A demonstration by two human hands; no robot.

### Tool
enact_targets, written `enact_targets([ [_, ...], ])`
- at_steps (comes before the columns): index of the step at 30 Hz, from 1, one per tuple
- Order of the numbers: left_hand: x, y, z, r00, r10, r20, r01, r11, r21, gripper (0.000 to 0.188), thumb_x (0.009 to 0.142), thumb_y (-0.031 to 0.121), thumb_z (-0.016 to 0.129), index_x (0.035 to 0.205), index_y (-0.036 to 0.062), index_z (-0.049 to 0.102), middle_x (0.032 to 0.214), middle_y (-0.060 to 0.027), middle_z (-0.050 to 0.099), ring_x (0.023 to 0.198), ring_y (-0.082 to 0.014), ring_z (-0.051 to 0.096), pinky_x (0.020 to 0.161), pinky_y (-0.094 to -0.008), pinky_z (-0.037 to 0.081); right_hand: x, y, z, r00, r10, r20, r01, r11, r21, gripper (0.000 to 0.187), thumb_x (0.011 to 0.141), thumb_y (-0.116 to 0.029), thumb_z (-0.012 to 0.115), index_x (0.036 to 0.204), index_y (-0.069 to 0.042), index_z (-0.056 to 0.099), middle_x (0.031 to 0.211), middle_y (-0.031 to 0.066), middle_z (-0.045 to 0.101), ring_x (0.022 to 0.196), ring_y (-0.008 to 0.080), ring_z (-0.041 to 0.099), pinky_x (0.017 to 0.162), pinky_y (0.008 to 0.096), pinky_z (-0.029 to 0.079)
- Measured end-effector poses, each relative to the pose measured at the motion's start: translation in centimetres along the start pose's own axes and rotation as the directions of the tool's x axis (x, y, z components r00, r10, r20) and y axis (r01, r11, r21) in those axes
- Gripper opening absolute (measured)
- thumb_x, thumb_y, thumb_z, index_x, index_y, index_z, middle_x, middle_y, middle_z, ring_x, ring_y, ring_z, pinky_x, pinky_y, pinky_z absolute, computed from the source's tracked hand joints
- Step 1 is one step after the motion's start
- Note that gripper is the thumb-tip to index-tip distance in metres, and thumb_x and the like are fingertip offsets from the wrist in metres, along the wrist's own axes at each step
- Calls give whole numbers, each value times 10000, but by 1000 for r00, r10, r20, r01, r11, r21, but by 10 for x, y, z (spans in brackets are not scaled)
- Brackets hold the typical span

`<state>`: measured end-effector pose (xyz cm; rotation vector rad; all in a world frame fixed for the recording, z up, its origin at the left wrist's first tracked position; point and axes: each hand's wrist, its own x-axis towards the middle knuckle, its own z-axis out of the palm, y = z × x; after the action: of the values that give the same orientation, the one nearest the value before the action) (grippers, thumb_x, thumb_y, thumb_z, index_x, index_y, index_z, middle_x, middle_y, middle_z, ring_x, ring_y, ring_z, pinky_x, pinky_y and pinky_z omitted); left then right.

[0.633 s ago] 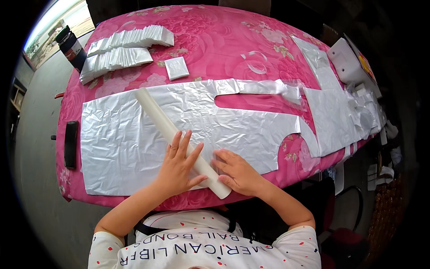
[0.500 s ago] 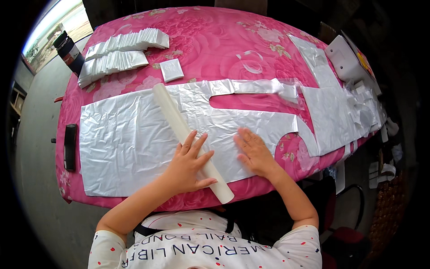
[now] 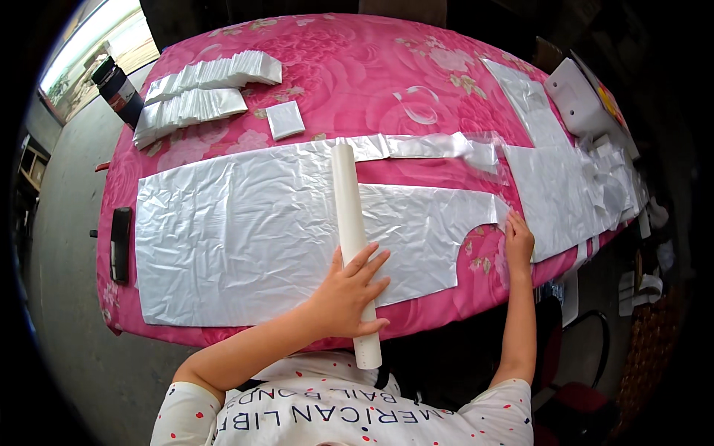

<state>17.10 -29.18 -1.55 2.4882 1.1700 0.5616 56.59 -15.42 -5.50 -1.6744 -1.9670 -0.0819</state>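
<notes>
A thin white plastic sheet with curved cut-outs and narrow strips at its right end lies spread across the table. Across it, roughly front to back, rests a white tube, its near end jutting past the table edge. My left hand lies over the lower part of the tube, fingers spread, palm pressing down. At the sheet's right end, my right hand has its fingers closed on the tip of the strip beside the curved cut-out. Its thumb is partly hidden.
Rows of folded white plastic packets stand at the far left, with a single packet nearby. A dark jar and a black stapler-like object sit at the left. More plastic sheets and a white container lie right.
The tube has shifted right and turned more upright in view, my left hand moving with it. My right hand has gone from lying flat on the sheet to gripping its strip at the right.
</notes>
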Motion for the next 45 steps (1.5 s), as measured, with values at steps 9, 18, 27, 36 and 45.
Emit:
enact_targets([
  [9, 1, 3, -2, 999, -17, 27, 18, 1000, -21, 624, 717, 486, 597, 1156, 45, 552, 1391, -176, 321, 1343, -344, 178, 990, -663, 145, 13, -50, -34, 965, 263, 17, -251, 896, 367, 112, 767, -14, 644, 788, -18, 534, 704, 19, 583, 622, 114, 569, 587, 249, 467],
  [18, -12, 13, -25, 829, -514, 221, 342, 153, -927, 545, 810, 177, 646, 1273, 20, 406, 1161, -155, 532, 1069, -237, 527, 890, -368, 429, -49, -278, -33, 742, -396, 541, -268, 565, 780, 228, 775, -65, 656, 970, -4, 555, 859, 58, 594, 750, 142, 609, 667, 260, 495],
  [27, -120, -100, -95, 598, -673, 435, 602, 18, -798, 304, 815, 126, 648, 1067, -18, 559, 848, -89, 643, 745, -135, 617, 659, -260, 502, -106, -291, -54, 882, -372, 288, 239, 881, 408, 343, 703, -294, 733, 872, -39, 577, 838, 102, 604, 751, 260, 600, 617, 358, 479],
  [36, -175, -147, -148, 505, -852, 140, 807, 408, -427, 311, 748, 36, 639, 1045, -8, 562, 918, -104, 621, 783, -185, 617, 694, -296, 499, -126, -282, -44, 606, -4, 795, -298, 926, 232, 474, 715, -444, 663, 851, 6, 601, 690, 163, 633, 638, 317, 629, 606, 389, 496],
  [45, -64, -56, -58, 935, -253, -249, 242, 967, -74, 488, 774, 65, 600, 1230, -5, 443, 1300, -170, 428, 1186, -339, 420, 980, -399, 361, -124, -283, -45, 573, 22, 820, -352, 909, 222, 452, 733, -430, 648, 851, 5, 617, 703, 176, 635, 659, 329, 631, 619, 394, 497],
])
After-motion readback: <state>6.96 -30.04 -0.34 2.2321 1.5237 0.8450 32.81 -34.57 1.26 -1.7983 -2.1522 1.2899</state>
